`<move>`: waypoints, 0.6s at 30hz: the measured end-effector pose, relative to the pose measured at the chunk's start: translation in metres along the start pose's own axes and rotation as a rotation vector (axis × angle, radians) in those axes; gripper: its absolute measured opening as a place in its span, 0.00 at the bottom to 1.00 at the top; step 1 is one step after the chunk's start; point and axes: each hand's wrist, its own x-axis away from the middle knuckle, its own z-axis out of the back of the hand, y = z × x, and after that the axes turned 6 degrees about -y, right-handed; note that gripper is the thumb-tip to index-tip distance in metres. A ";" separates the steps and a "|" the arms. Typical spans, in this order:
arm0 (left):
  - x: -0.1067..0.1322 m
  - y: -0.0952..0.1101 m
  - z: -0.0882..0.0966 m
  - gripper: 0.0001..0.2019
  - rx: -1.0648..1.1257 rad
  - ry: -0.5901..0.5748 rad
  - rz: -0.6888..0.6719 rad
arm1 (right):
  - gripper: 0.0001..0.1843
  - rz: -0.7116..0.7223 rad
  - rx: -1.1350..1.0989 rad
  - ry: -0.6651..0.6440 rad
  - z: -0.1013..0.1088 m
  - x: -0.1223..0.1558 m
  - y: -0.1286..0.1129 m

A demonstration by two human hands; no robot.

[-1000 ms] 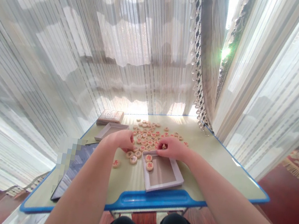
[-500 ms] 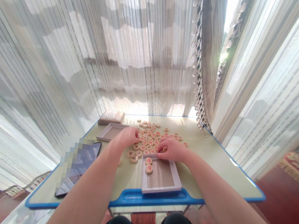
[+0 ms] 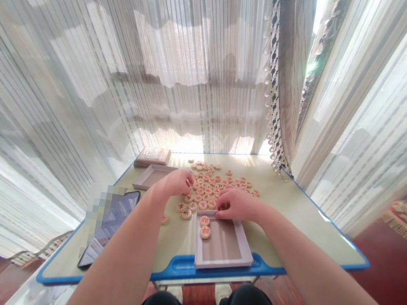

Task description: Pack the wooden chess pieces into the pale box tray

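Observation:
Round wooden Chinese chess pieces (image 3: 203, 205) with red or dark characters lie spread over the middle of the table. At their left edge is my left hand (image 3: 178, 182), its fingers bent but apart, with nothing visible in them. My right hand (image 3: 239, 204) is at the near right of the pieces, just above the far rim of a shallow box tray (image 3: 223, 266). Its fingers are curled around a piece that is mostly hidden under the hand. Two red-marked pieces (image 3: 205, 232) lie one behind the other along the tray's left side.
A second shallow box tray (image 3: 140, 183) lies at the left, with a flat box (image 3: 153, 156) behind it. A tablet (image 3: 112, 228) rests on the table's left side. The table (image 3: 303, 231) has a blue edge and a blue front ledge (image 3: 184, 269). Sheer curtains (image 3: 186, 66) hang behind.
My left hand has drawn slightly away from the pieces and its fingers have lifted. My right hand stays over the pieces by the tray. The whole view has shifted slightly.

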 end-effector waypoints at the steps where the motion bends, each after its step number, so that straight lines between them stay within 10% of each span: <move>1: 0.000 -0.001 0.000 0.18 0.017 -0.006 0.009 | 0.06 0.000 0.002 -0.007 0.000 0.000 0.000; 18: 0.008 0.018 -0.003 0.11 -0.189 -0.031 0.119 | 0.12 0.043 0.218 0.010 -0.001 0.008 -0.032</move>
